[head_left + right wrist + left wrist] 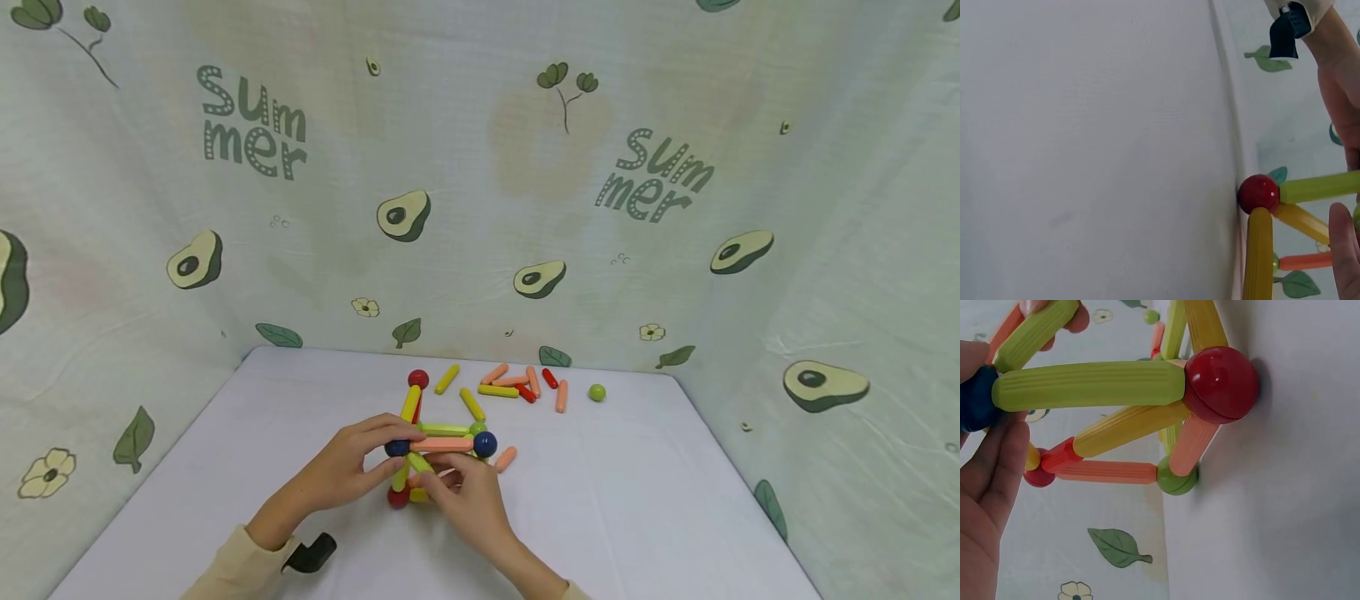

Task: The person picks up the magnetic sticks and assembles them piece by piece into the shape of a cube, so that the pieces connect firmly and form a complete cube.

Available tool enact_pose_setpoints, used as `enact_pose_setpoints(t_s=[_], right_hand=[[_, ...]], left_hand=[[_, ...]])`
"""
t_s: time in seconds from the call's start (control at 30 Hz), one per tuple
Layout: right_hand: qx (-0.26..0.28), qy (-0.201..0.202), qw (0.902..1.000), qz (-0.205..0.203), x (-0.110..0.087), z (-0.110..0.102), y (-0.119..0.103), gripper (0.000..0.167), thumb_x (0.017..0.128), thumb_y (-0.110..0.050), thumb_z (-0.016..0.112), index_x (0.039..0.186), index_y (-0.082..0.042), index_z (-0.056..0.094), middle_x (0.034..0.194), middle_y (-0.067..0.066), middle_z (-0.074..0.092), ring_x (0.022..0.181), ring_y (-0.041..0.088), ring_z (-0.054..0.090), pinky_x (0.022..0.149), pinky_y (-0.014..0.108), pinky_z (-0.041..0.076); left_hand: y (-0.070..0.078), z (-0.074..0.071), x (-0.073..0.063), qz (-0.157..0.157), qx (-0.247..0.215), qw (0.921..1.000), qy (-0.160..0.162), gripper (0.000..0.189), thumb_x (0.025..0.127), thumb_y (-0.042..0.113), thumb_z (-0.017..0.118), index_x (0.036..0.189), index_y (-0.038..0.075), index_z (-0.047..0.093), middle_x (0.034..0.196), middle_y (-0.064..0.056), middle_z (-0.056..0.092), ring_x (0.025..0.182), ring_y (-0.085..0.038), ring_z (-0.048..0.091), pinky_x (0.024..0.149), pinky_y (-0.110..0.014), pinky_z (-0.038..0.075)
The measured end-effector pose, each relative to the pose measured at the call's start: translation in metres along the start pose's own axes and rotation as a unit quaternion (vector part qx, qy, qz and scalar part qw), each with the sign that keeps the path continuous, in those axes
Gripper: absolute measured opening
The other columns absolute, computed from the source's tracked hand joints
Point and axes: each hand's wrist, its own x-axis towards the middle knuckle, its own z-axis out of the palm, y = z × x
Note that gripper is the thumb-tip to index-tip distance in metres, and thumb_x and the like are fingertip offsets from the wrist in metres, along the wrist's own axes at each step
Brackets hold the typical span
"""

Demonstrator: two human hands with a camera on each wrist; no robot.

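Observation:
A frame of magnetic rods and balls stands on the white table, a red ball (1221,384) at one lower corner. My left hand (337,471) grips the dark blue ball (977,397) at an upper corner, thumb and fingers around it. A light green rod (1091,385) runs from that ball down to the red one. My right hand (474,500) pinches another light green rod (421,463) whose end meets the blue ball. An orange-pink rod (442,445) links it to a second blue ball (485,444). Right fingers (1344,244) partly show in the right wrist view.
Behind the frame lie loose yellow rods (472,404), orange-pink rods (562,397) and short red rods (550,378). A green ball (597,392) sits at the back right. One orange-pink rod (506,459) lies beside my right hand. A patterned cloth (465,250) hangs behind the table.

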Motion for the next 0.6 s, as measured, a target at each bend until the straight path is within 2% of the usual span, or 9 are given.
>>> enact_pose_setpoints(t_s=[0.23,0.33,0.4,0.5,0.6], right_hand=[[0.005,-0.001,0.9999,0.014,0.000,0.000,0.000,0.032,0.103,-0.029,0.074,0.130,-0.012,0.074,0.111,0.000,0.078,0.081,0.006,0.075,0.077,0.021,0.060],[-0.011,-0.022,0.9996,0.016,-0.005,-0.009,-0.001,0.030,0.103,-0.022,0.073,0.131,-0.014,0.074,0.117,-0.002,0.077,0.084,0.006,0.075,0.079,0.022,0.060],[-0.021,-0.052,0.9984,0.013,-0.009,-0.024,0.001,0.025,0.102,-0.016,0.072,0.126,-0.014,0.076,0.116,0.001,0.078,0.085,0.007,0.075,0.079,0.022,0.060],[-0.041,-0.098,0.9943,0.008,-0.013,-0.058,0.011,0.018,0.100,-0.005,0.068,0.114,-0.009,0.079,0.107,0.006,0.079,0.082,0.008,0.073,0.076,0.024,0.061],[-0.106,-0.111,0.9881,0.005,-0.009,-0.095,0.027,0.017,0.099,0.001,0.066,0.105,-0.006,0.079,0.100,0.009,0.078,0.081,0.009,0.070,0.075,0.024,0.061]], left_hand=[[0.000,0.005,0.003,0.003,-0.028,0.9994,0.020,0.042,0.094,0.012,0.083,0.131,0.027,0.071,0.129,0.013,0.068,0.119,-0.012,0.067,0.102,-0.032,0.057],[0.001,0.008,0.004,-0.008,-0.042,0.9987,0.026,0.044,0.093,0.008,0.084,0.129,0.029,0.071,0.127,0.014,0.069,0.117,-0.011,0.067,0.100,-0.031,0.057],[0.001,0.008,0.005,-0.014,-0.050,0.9983,0.028,0.044,0.092,0.007,0.084,0.128,0.030,0.071,0.126,0.014,0.069,0.116,-0.010,0.067,0.099,-0.031,0.058],[0.002,0.009,0.006,-0.023,-0.056,0.9979,0.024,0.045,0.092,0.007,0.084,0.128,0.031,0.071,0.126,0.015,0.069,0.114,-0.010,0.067,0.097,-0.030,0.059],[0.002,0.008,0.006,-0.033,-0.056,0.9978,0.016,0.043,0.093,0.009,0.083,0.128,0.032,0.071,0.125,0.016,0.068,0.114,-0.009,0.066,0.097,-0.030,0.059]])
